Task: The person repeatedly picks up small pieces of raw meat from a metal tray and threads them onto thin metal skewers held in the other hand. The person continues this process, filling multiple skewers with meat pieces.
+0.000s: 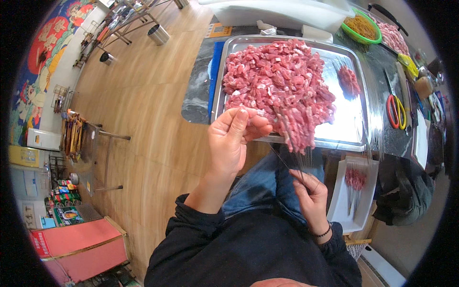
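My right hand (pixel 311 195) grips a bundle of thin metal skewers (pixel 300 163), their upper ends threaded with pink raw meat (pixel 299 132). One skewer (pixel 280 157) splays out from the bundle toward the left, bare along its visible length. My left hand (pixel 233 136) is raised at the tray's near edge, thumb and fingers pinched around what looks like a small piece of meat (pixel 259 112), partly hidden by the fingers. Beyond both hands, a metal tray (pixel 344 134) holds a large heap of cut raw meat (pixel 276 75). A small group of loaded skewers (pixel 348 81) lies at its right side.
Loose bare skewers (pixel 375 118) lie along the tray's right edge. Scissors (pixel 395 107) rest farther right on the dark counter (pixel 383 71). A green basket (pixel 362 27) stands at the back. Below right, a white bin (pixel 340 204) holds more meat skewers (pixel 355 181).
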Action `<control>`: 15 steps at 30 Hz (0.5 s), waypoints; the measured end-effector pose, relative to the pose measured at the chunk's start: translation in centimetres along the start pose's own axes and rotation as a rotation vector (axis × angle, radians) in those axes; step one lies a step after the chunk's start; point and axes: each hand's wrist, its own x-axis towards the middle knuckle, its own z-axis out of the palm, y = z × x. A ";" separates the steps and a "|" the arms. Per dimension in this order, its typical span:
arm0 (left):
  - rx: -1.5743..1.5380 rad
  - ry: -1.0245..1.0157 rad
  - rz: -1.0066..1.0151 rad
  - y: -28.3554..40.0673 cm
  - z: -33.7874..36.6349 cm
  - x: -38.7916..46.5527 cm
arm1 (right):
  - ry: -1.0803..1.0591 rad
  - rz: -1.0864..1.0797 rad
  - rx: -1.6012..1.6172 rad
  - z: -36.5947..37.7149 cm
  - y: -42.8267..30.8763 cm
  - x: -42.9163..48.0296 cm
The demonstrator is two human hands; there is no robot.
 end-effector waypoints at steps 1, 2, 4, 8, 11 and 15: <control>-0.015 -0.014 -0.021 -0.1 0.1 -0.2 | -0.007 -0.005 0.007 0.0 0.2 0.0; 0.011 -0.022 -0.042 0.2 0.1 -0.1 | -0.010 0.004 0.016 0.1 0.4 0.0; 0.106 -0.012 -0.014 0.6 0.0 -0.3 | 0.005 0.049 0.081 0.4 0.8 -0.1; 0.081 -0.003 -0.012 0.8 -0.2 -0.8 | 0.036 0.163 0.240 1.1 1.5 -1.1; -0.001 0.038 0.051 -0.3 0.0 -1.4 | 0.017 0.156 0.239 1.4 1.7 -1.4; -0.050 0.021 0.085 -1.3 0.6 -2.3 | 0.023 0.145 0.242 1.7 1.4 -1.6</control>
